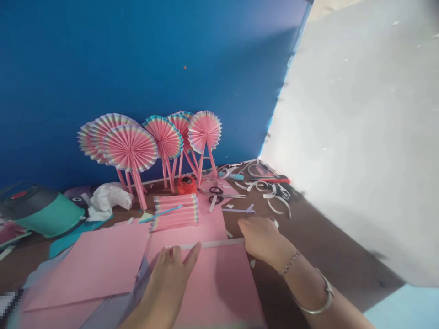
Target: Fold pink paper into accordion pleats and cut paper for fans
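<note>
My left hand (171, 269) and my right hand (260, 237) hold the two ends of a narrow white paper strip (209, 244). The strip stretches across a pink paper sheet (219, 292), just above its far edge. A second pink sheet (89, 265) lies to the left of my left hand. Beyond my hands lies a pleated pink paper strip (174, 212) with rainbow-tinted edges. A pair of scissors (219, 194) rests past my right fingers. Several pink paper fans on sticks (130, 148) lean against the wall.
A blue wall (137, 59) rises behind a brown table (308, 246). A red yarn ball (187, 185), white paper scraps (264, 192) and a teal container (44, 212) lie on the table. A large white board (353, 128) blocks the right side.
</note>
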A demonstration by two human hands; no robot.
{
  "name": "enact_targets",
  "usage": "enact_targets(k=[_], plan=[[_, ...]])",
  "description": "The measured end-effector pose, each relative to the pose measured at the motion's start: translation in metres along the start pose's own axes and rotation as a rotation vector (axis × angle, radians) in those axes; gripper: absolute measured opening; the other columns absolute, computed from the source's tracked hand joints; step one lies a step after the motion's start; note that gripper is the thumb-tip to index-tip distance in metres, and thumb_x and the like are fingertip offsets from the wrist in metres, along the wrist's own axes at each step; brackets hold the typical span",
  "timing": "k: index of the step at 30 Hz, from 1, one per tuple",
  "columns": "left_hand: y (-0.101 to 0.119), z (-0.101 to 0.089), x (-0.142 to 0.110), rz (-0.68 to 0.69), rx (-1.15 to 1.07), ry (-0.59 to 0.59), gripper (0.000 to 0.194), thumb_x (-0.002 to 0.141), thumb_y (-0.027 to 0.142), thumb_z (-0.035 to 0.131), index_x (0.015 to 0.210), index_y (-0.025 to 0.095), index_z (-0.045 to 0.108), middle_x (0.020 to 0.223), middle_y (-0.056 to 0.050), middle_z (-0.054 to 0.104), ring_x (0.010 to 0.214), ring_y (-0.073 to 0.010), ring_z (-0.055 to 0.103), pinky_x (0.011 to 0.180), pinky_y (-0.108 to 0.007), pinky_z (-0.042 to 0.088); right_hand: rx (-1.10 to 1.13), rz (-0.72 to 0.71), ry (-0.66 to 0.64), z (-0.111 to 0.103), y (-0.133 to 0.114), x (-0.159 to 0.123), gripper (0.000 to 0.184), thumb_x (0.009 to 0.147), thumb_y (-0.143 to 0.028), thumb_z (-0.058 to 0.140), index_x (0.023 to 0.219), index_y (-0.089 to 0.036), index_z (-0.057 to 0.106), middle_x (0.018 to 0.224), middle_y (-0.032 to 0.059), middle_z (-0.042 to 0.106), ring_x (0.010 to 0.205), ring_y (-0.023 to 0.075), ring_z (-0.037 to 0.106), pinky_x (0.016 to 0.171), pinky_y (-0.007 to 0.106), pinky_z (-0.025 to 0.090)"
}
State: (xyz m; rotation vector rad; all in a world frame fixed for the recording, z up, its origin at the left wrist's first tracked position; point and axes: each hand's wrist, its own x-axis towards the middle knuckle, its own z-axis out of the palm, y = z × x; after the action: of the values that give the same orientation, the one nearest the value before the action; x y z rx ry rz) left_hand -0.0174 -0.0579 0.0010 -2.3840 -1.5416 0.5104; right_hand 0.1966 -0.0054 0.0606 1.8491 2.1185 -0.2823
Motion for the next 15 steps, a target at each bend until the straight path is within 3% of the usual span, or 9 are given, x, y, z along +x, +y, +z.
enact_targets(k=[6,15], plan=[[0.004,0.004,-0.001,-0.016,0.025,0.003,0.082,0.070,-0.003,0.052,0.139,0.037,0.033,0.088,-0.013,0.061,0.082,-0.0276,0.060,0.071,-0.037,0.045,0.001,-0.018,0.013,0.002,0.001,0.001,0.026,0.068,-0.003,0.055,0.089,-0.013,0.068,0.083,0.0152,0.071,0.083,0.0262,0.068,0.062,0.028,0.048],[0.008,0.012,-0.004,-0.032,0.019,0.134,0.074,0.073,0.001,0.053,0.136,0.036,0.038,0.088,-0.012,0.061,0.085,-0.0265,0.059,0.079,-0.041,0.044,-0.013,-0.042,0.018,0.002,-0.002,0.001,0.027,0.069,-0.003,0.055,0.091,-0.012,0.069,0.089,0.0164,0.071,0.086,0.0255,0.068,0.065,0.029,0.048]])
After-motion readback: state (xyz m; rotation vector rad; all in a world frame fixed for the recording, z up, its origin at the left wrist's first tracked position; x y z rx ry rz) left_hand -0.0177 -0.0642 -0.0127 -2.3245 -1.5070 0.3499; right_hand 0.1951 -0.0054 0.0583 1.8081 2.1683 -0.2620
